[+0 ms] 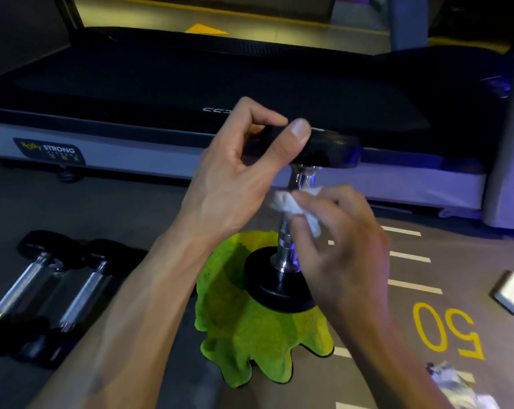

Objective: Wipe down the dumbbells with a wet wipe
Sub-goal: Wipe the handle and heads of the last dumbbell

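Dumbbell [291,219] with black round end weights and a chrome knurled handle stands upright on one end, its lower weight resting on a crumpled lime-green microfibre cloth [250,335] spread on the grey floor [131,208]. The right hand [344,240] curls its fingers round a bunched white wet wipe [294,205], pressing it against the upper part of the handle. The left hand [238,175] pinches the rim of the top weight between thumb and fingers. To the left, two more chrome-handled dumbbells [52,284] lie side by side on the floor. Beyond the hands, a black-decked treadmill [190,84] with a grey side rail runs across the view.
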The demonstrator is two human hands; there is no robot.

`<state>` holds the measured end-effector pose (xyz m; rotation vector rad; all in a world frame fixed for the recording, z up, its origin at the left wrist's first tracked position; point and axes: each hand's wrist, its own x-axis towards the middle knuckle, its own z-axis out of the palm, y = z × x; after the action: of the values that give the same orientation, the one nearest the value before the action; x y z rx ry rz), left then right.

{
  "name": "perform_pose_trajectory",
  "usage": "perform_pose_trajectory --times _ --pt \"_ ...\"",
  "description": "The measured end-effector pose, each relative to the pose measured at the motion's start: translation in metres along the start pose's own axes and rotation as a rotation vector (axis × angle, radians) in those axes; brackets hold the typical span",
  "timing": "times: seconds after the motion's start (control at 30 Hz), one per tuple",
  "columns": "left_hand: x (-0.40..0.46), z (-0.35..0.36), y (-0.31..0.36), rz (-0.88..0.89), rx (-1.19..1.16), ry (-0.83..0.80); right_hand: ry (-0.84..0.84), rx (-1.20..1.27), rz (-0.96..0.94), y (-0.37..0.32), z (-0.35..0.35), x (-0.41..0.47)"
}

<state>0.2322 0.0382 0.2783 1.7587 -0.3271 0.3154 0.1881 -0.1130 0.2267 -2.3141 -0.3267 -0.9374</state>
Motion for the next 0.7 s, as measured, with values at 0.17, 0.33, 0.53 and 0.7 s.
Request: perform_pose_trajectory --times 0.17,0.33,0.53,0.7 --pt "0.000 -0.001 0.000 -0.009 -0.007 0.006 0.142 0.067 0.015 0.000 -0.001 0.020" --pt "0.001 -0.001 0.000 0.008 -0.018 -0.001 0.088 0.041 -0.032 0.002 0.005 0.012" --pt "-0.003 0.003 0.003 0.007 -0.020 -0.027 -0.007 0.017 -0.059 0.001 -0.001 -0.007" --pt "0.001 -0.002 0.001 0.009 -0.053 -0.002 0.085 0.038 -0.057 -0.001 0.003 0.017"
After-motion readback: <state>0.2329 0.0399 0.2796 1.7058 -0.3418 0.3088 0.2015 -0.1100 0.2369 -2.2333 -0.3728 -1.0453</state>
